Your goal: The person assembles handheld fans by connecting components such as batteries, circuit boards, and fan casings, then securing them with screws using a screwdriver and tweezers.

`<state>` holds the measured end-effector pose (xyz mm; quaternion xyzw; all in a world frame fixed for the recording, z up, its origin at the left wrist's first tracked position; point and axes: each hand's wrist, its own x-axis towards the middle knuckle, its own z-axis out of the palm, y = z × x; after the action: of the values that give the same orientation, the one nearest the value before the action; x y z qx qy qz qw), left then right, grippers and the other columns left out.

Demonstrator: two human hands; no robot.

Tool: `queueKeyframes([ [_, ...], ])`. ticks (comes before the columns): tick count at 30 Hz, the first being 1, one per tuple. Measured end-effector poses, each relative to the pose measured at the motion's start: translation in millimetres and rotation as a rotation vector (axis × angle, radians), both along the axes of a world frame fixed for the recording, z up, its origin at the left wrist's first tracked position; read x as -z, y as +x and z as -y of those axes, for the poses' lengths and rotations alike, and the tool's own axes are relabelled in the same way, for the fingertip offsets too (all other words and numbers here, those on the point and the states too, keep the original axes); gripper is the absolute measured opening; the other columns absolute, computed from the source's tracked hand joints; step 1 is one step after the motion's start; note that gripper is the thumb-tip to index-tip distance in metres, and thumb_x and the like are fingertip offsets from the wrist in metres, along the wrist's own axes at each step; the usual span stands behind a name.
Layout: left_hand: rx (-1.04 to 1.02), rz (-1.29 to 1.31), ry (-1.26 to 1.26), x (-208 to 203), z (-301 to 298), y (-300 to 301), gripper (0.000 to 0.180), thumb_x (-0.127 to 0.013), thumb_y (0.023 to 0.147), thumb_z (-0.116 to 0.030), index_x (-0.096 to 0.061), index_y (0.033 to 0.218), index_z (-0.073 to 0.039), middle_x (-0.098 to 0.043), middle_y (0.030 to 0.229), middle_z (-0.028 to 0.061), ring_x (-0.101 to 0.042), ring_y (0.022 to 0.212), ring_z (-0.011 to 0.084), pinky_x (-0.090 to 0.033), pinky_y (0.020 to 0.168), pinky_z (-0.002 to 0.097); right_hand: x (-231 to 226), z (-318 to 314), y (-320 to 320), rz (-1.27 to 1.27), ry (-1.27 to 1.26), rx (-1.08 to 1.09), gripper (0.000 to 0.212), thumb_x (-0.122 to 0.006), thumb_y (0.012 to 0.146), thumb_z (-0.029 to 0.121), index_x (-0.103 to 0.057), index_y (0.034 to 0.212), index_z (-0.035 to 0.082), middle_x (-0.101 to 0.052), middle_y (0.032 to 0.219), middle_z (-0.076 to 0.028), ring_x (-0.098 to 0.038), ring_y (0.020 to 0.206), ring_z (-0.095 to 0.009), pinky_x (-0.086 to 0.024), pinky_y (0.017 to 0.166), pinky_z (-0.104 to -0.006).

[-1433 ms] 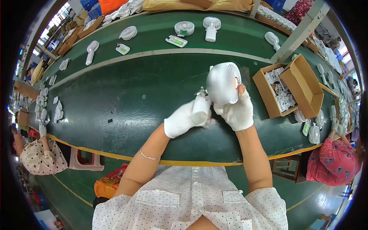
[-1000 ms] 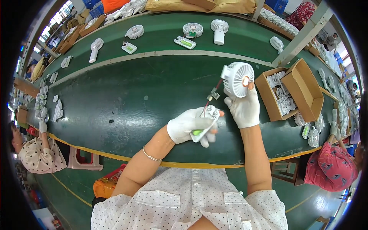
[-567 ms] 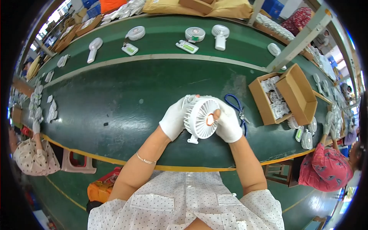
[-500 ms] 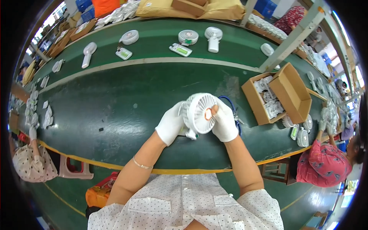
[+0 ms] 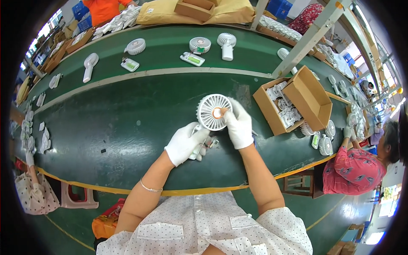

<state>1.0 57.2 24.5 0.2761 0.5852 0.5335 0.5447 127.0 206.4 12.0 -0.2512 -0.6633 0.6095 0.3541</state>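
Over the green worktable, the white round fan head of a handheld fan faces up, an orange ring round its hub. My gloved right hand grips its right side, the thumb near the hub. Just below, my gloved left hand is closed round the fan's white handle. Small parts show by the left fingertips, too small to make out. How handle and head are joined is hidden by the hands.
An open cardboard box of white parts stands right, several fan heads beside it. Fans and handles lie along the green strip behind a pale rail. A metal post rises at back right. Co-workers sit at both sides.
The fan head has turned to face upward and shifted slightly left. My left hand has moved down from the head to the handle; my right hand still grips the head.
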Motion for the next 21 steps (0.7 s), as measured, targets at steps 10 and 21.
queueKeyframes([
  [10, 0.05, -0.01, 0.02, 3, 1, -3, 0.035, -0.057, 0.099, -0.029, -0.056, 0.114, 0.003, -0.066, 0.085, 0.0112, -0.062, 0.057, 0.0139, -0.052, 0.047, 0.0283, -5, -7, -1, 0.118, -0.026, -0.028, 0.042, -0.063, 0.092, 0.018, -0.062, 0.129, -0.004, -0.069, 0.116, -0.008, -0.062, 0.105, -0.012, -0.047, 0.093, -0.0263],
  [21, -0.283, 0.385, 0.125, 14, 3, -26, 0.034, -0.051, 0.101, -0.031, -0.057, 0.112, 0.001, -0.065, 0.087, 0.0125, -0.066, 0.06, 0.0202, -0.056, 0.051, 0.0315, -2, 13, -1, 0.201, 0.306, -0.25, 0.041, -0.053, 0.089, -0.009, -0.061, 0.128, 0.002, -0.061, 0.105, -0.008, -0.063, 0.084, -0.014, -0.053, 0.077, -0.0255],
])
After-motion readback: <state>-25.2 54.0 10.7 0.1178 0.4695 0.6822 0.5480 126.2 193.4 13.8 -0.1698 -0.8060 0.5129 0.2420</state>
